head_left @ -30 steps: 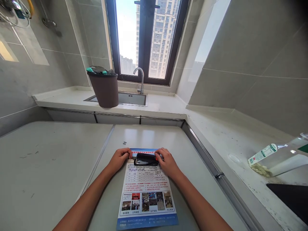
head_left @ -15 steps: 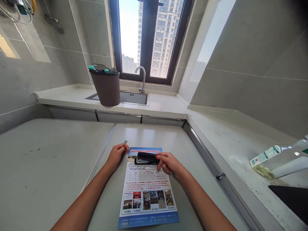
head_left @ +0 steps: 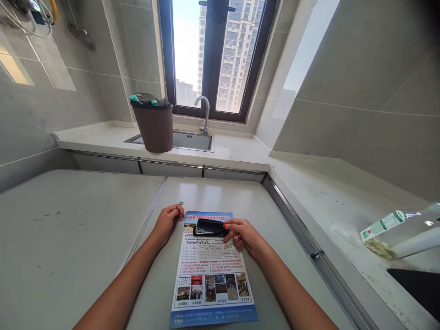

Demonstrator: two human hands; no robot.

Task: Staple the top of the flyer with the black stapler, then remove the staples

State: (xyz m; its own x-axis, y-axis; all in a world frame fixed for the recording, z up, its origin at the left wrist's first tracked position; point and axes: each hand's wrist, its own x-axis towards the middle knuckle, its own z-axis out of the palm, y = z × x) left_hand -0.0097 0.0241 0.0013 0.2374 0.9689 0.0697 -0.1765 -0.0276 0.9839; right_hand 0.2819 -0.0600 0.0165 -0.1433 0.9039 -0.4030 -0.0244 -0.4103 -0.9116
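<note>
A printed flyer (head_left: 213,266), with blue bands, a table and small photos, lies flat on the white tabletop (head_left: 275,275). My right hand (head_left: 244,236) pinches the rear end of a black stapler (head_left: 209,227) with an orange bit. The stapler lies sideways across the flyer's upper part, its front pointing left. My left hand (head_left: 168,222) rests by the flyer's top left corner, fingers curled together; whatever they hold, if anything, is hidden. Just beyond its fingertips is a tiny grey piece (head_left: 180,203), too small to name for certain.
A brown bin (head_left: 154,128) with a dark bag and teal-capped bottles stands on the far counter, in front of a sink (head_left: 192,140) and faucet (head_left: 206,114). On the right counter (head_left: 309,192) sits a clear labelled container (head_left: 398,233). A window (head_left: 213,59) is behind.
The view has shifted very slightly. Both hands, the stapler and the flyer keep nearly the same places.
</note>
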